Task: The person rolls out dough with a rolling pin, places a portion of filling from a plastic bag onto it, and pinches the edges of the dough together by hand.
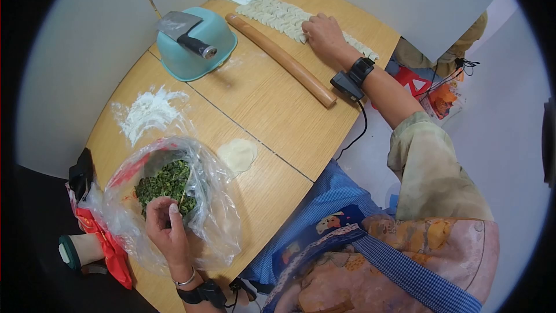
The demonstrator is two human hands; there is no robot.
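My left hand (pixel 167 229) is closed in a pinch over a clear plastic bag (pixel 223 226) of chopped green filling (pixel 165 182). A thin stick like a chopstick (pixel 185 190) runs from near its thumb into the filling. At the far side of the table, my right hand (pixel 326 36) reaches down to rows of pale dumplings (pixel 272 14), its fingers curled at a dumpling; the fingertips are partly hidden. A round dough wrapper (pixel 237 155) lies flat just right of the bag.
A wooden rolling pin (pixel 284 61) lies between the dumplings and an upturned teal basin (pixel 194 61). On that basin rests a cleaver (pixel 188 32), its handle jutting right. Flour (pixel 149 113) is heaped left. A red bag (pixel 107 246) and pale cup (pixel 84 249) are beside the table edge.
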